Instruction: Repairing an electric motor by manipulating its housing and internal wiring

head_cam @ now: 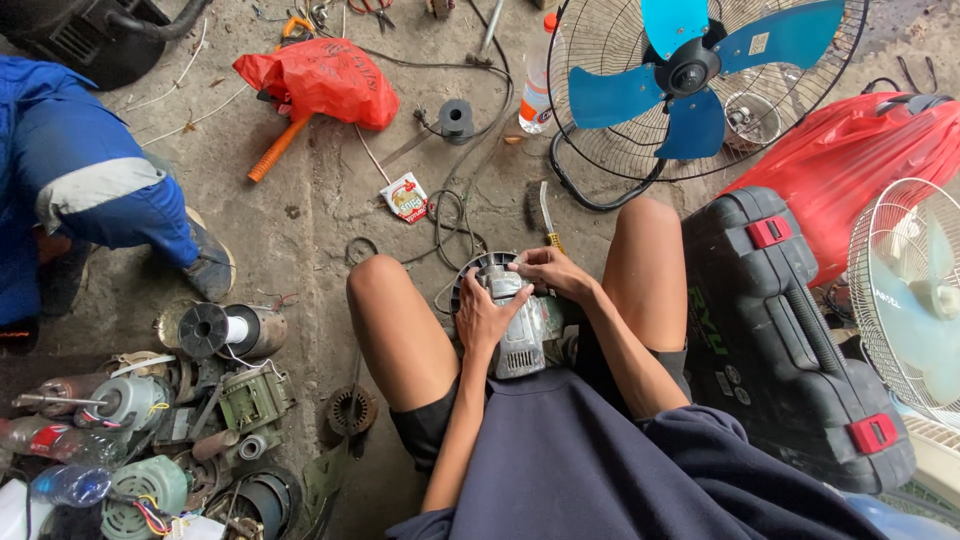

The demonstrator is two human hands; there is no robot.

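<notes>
The person sits low on the concrete floor (320,200) with bare knees spread, and between the thighs, just in front of the dark shirt, lies a grey metal electric motor housing with slotted vents (520,335). The left hand (484,318) comes in from a bent elbow at the lap, forearm angled up and inward, palm laid over the housing's left side with the fingers curled onto its top; its grip is wrapped around the motor body. The right hand (548,270) reaches across from the right knee, wrist bent, fingertips pinched on the upper end of the housing where it meets a round black slotted fan cover (470,272); that grip is closed on the motor too. Just right of the right leg sits a black plastic tool case with red latches (790,330). To the left, near the floor's edge, a heap of old motor parts, copper windings and spools (190,410) is piled up. Further off, a co-worker's blue sleeve with a grey band (95,185) leans in from the left. Beyond the knees lie a small red and white sachet (405,197), tangled black cables (450,215), a red plastic bag (325,78), and a floor fan with blue blades behind a wire guard (695,80).
</notes>
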